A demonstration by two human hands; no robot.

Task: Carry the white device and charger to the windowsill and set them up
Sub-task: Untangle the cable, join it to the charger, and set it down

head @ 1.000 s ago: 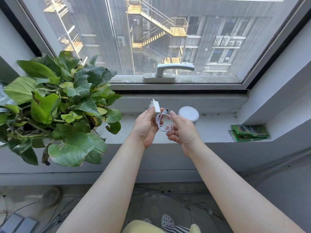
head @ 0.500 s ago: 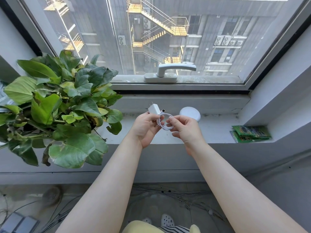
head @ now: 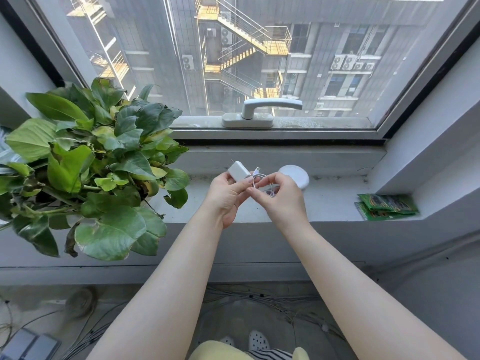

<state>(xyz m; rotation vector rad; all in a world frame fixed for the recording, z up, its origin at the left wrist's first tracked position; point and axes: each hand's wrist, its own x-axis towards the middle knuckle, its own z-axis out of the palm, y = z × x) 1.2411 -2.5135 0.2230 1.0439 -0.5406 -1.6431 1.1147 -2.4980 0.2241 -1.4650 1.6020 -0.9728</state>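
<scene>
A round white device (head: 296, 174) lies on the grey windowsill (head: 332, 203), just behind my right hand. My left hand (head: 226, 194) pinches a white charger block (head: 238, 170), prongs pointing up and left. A thin white cable (head: 262, 181) loops from the block between both hands. My right hand (head: 281, 196) grips that coiled cable, fingers curled over most of it. The cable's small plug end (head: 257, 169) sticks up between the hands. Both hands hover above the sill.
A large leafy potted plant (head: 88, 167) fills the sill's left side. Green packets (head: 387, 206) lie at the sill's right corner. A white window handle (head: 259, 113) sits on the frame above. Loose cables (head: 259, 300) cover the floor below.
The hands have drawn closer together. The charger block has tilted flatter in my left hand, and my right hand has closed more tightly over the cable loop.
</scene>
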